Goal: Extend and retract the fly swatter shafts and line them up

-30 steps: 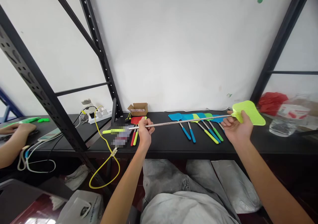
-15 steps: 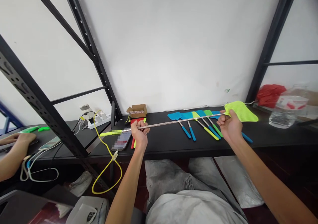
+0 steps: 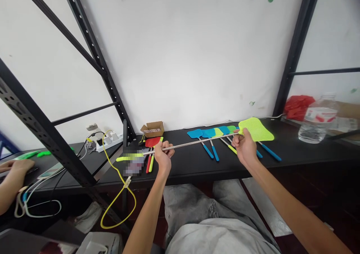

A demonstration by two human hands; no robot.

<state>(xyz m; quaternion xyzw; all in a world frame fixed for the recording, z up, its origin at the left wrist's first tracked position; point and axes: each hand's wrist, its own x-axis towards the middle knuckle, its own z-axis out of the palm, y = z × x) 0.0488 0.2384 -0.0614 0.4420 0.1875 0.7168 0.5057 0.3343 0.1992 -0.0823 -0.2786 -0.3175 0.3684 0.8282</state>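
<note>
A yellow-green fly swatter [image 3: 194, 142] with a long metal rod is held level across my body, above the black table. My left hand [image 3: 164, 155] is closed around the rod near its yellow handle. At the other end, my right hand [image 3: 245, 146] grips the rod where it meets the perforated head. Under the rod lies a row of fly swatters, with blue [image 3: 208, 149], yellow and green ones side by side, partly hidden by my right hand. Beside my left hand lie a red swatter [image 3: 152, 142] and a yellow-handled one.
A small open cardboard box [image 3: 152, 129] stands against the wall. At left are a power strip [image 3: 110, 143], a yellow cable [image 3: 108, 160] and another person's hand [image 3: 22, 167]. A clear plastic bottle [image 3: 319, 119] and a red bag [image 3: 298, 107] sit at right, near black rack posts [image 3: 298, 47].
The rod is shorter between my hands: my right hand and the swatter head have come left, toward my left hand. The camera view has shifted slightly.
</note>
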